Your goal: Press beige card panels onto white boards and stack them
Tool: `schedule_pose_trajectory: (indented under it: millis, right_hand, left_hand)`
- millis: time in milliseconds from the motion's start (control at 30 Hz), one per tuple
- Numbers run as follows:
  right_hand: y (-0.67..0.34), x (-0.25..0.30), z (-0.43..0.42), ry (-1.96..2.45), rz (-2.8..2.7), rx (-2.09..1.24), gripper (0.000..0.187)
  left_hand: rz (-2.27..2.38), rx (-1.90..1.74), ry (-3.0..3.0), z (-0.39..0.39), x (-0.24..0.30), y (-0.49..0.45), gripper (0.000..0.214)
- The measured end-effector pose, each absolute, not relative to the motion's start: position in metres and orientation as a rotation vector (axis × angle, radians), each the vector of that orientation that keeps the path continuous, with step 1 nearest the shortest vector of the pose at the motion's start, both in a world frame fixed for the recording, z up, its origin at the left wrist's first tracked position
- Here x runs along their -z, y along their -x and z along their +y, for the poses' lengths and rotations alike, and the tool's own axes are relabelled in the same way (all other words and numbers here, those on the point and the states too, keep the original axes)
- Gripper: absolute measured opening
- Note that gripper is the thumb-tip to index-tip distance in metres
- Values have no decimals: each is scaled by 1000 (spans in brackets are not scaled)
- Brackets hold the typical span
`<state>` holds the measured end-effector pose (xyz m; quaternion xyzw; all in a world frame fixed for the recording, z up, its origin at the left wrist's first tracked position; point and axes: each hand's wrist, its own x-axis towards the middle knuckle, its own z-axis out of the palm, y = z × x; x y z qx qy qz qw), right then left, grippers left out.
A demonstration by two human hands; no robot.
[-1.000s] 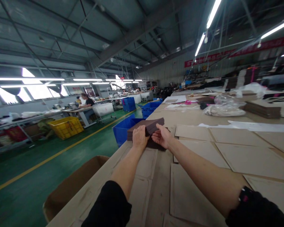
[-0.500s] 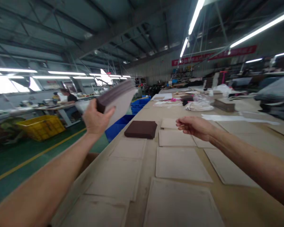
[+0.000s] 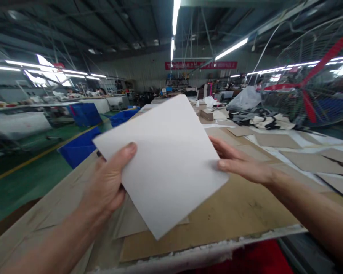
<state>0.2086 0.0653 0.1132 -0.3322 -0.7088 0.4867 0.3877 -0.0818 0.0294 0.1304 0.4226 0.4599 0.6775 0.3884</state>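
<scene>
My left hand (image 3: pixel 107 186) grips a stack of square sheets (image 3: pixel 162 160) held up before me, thumb pressed on the pale grey top face. The stack tilts like a diamond above the near end of the long cardboard-covered table (image 3: pixel 240 209). My right hand (image 3: pixel 237 161) is at the stack's right corner, fingers stretched along its edge and touching it. The stack's underside and thickness are hidden.
Flat brown cardboard pieces (image 3: pixel 311 161) lie on the table to the right. Blue bins (image 3: pixel 80 146) stand on the green floor at left. A large fan with red blades (image 3: pixel 311 91) stands at right, with bagged and striped material (image 3: pixel 257 118) beyond.
The view has swung right. My left hand has brought the lifted stack from the far left down in front of me, and my right hand has come in to touch its right corner.
</scene>
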Motion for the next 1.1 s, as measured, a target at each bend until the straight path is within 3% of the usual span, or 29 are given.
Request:
schedule_pose_trajectory:
  millis: [267, 467, 667, 800, 933, 1100]
  right_hand:
    - [-314, -31, -31, 1402, -1604, -917, 73]
    - [-336, 28, -62, 1754, -1501, -620, 63]
    - [-336, 58, -68, 1788, -1613, -534, 64]
    - [-352, 70, -70, 1734, -1640, -504, 66]
    - [-362, 74, -74, 1699, -1595, -649, 61]
    - [-356, 58, -75, 1687, -1405, -820, 59]
  left_hand:
    - [1089, -1045, -1008, 36, -56, -21, 45]
    - [1347, -947, -1175, 38, -9, -79, 44]
    - [1585, -807, -1478, 17, 3, -81, 81]
    - [1418, -818, -1316, -7, 11, -67, 91]
    - [1184, -905, -1115, -30, 18, -61, 83]
    - [1352, -983, -971, -39, 28, -56, 58]
